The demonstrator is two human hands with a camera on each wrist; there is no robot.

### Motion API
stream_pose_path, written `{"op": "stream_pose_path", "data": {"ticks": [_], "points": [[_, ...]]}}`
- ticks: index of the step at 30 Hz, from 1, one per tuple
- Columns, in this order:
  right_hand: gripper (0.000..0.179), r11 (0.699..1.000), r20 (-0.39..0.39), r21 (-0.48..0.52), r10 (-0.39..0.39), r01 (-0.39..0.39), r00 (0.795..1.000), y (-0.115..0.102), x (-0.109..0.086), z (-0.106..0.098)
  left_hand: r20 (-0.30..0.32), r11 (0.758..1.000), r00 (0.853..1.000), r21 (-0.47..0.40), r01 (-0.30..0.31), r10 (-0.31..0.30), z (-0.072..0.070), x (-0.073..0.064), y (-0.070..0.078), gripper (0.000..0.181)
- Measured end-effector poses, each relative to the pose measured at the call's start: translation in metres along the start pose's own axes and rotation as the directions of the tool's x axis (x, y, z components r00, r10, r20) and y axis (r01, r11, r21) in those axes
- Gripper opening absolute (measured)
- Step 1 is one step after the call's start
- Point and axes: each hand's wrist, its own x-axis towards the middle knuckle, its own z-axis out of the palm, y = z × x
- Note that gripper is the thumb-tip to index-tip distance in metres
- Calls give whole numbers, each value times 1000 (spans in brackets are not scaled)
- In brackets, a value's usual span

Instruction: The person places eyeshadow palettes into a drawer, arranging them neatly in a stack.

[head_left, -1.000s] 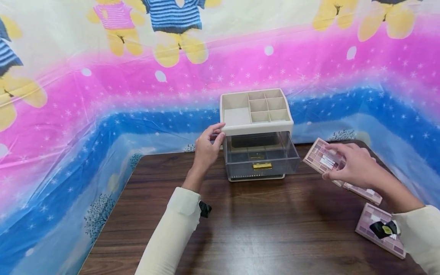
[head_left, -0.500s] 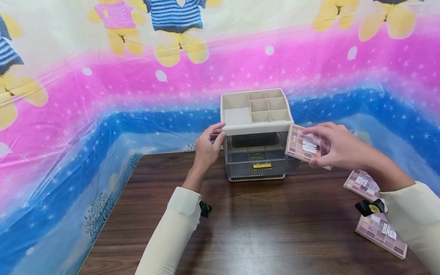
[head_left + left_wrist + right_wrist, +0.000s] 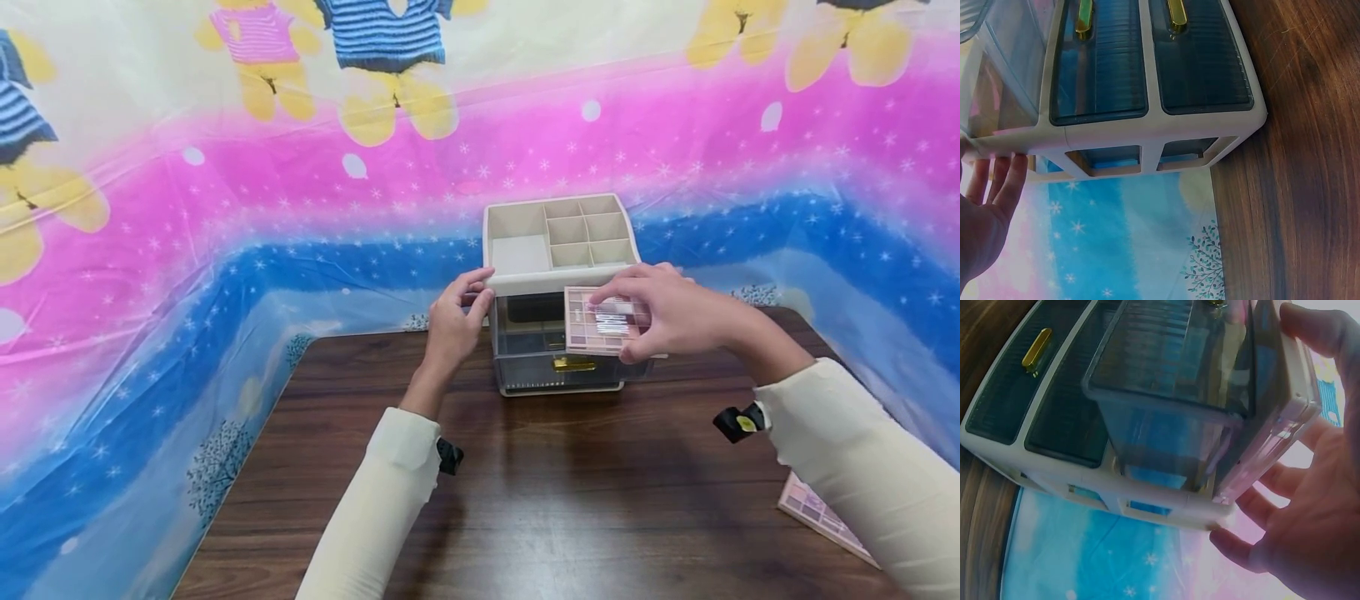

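Note:
A cream makeup organizer [image 3: 558, 278] with clear smoky drawers stands at the table's back. Its top drawer [image 3: 525, 368], with a gold handle [image 3: 574, 364], is pulled out. My left hand [image 3: 453, 325] holds the organizer's upper left corner, its fingers on the side wall [image 3: 1104, 139]. In my right hand [image 3: 678, 312] a pinkish eyeshadow palette [image 3: 585, 329] is gripped by its right end, thumb on the near edge. The palette is over the open drawer, covering its right part. In the right wrist view, the palette [image 3: 1272, 444] is tilted above the drawer [image 3: 1160, 419].
Another eyeshadow palette [image 3: 821, 517] lies at the right of the brown wooden table [image 3: 600, 500], partly under my right sleeve [image 3: 847, 425]. Open compartments [image 3: 585, 229] divide the organizer's top. A patterned cloth [image 3: 300, 183] hangs close behind.
My right hand has carried the eyeshadow palette leftward from the right side to over the open drawer, turning it level. The forearm now hides one lying palette. My left hand stays put.

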Motion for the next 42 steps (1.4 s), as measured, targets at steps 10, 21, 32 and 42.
{"op": "stream_pose_path", "data": {"ticks": [10, 21, 32, 42], "points": [[58, 996, 25, 55, -66, 65, 997, 3, 7, 5, 12, 1000, 1000, 14, -12, 12, 3, 1, -2, 31], [43, 991, -77, 94, 105, -97, 992, 13, -9, -4, 4, 1000, 1000, 24, -16, 16, 2, 1, -1, 31], [51, 980, -74, 49, 198, -195, 977, 68, -41, 8, -6, 999, 1000, 29, -25, 25, 3, 2, -1, 31], [67, 958, 0, -88, 273, -272, 962, 127, -77, 32, 0, 1000, 1000, 27, -11, 11, 1, 0, -2, 31]]}}
